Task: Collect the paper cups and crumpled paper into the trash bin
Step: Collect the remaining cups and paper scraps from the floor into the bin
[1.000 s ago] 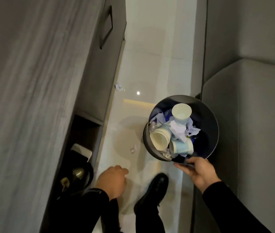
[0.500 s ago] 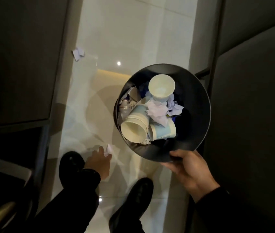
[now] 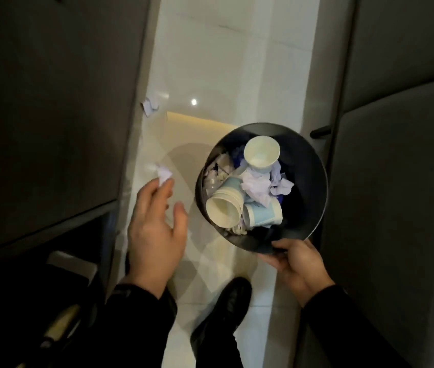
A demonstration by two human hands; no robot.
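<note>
My right hand (image 3: pixel 294 264) grips the near rim of a round dark trash bin (image 3: pixel 308 187) held above the white floor. Inside lie several paper cups (image 3: pixel 225 209) and crumpled paper (image 3: pixel 257 184). My left hand (image 3: pixel 154 229) is raised to the left of the bin, pinching a small crumpled paper (image 3: pixel 163 174) at its fingertips. Another crumpled paper (image 3: pixel 149 105) lies on the floor farther ahead, against the dark cabinet's base.
A dark cabinet (image 3: pixel 51 115) lines the left side, with an open shelf low down. A grey upholstered panel (image 3: pixel 401 181) lines the right. A narrow strip of glossy white floor (image 3: pixel 223 62) runs between them. My black shoe (image 3: pixel 223 309) stands on it.
My left hand picked the small crumpled paper off the floor and lifted it up beside the bin. The bin stays in my right hand.
</note>
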